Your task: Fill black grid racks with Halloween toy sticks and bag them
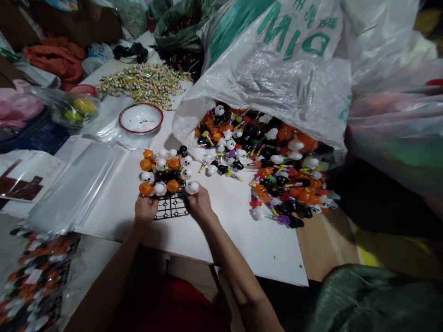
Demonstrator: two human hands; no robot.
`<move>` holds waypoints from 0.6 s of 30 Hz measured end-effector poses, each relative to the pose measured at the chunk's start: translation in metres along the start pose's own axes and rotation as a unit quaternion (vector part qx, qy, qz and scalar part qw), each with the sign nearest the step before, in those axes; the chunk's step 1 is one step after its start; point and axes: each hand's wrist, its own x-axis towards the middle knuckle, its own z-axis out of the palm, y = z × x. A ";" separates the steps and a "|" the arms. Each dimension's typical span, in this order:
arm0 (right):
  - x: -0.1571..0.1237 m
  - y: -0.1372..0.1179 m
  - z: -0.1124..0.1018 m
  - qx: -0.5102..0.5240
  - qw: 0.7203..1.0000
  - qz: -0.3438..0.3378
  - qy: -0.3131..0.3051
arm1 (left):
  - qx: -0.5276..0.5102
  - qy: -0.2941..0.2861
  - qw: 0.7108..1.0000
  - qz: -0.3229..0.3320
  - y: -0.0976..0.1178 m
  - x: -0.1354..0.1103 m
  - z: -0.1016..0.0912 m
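A black plastic grid rack (pixel 171 206) stands on the white tabletop in front of me. Its far rows carry orange, white and black Halloween-topped sticks (pixel 160 175), packed close together, while its nearest cells hold none. My left hand (pixel 146 209) is closed on the rack's left edge, just below an orange topper. On the other side my right hand (pixel 201 203) is closed at the right edge, with a white topper (pixel 192 187) right at its fingertips. Whether those fingers also pinch that white piece is hidden.
Right of the rack, a large white sack (pixel 277 69) spills a heap of similar topped sticks (pixel 287 184). Behind lie a red-rimmed enamel bowl (pixel 141 118) and a pile of small colourful sticks (pixel 141 83). Clear plastic bags (pixel 79 184) lie left; filled racks (pixel 34 281) sit lower left.
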 end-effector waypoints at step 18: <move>0.058 -0.018 -0.039 -0.403 0.915 0.018 -0.005 | -0.091 0.083 0.992 -0.012 0.010 0.013 -0.008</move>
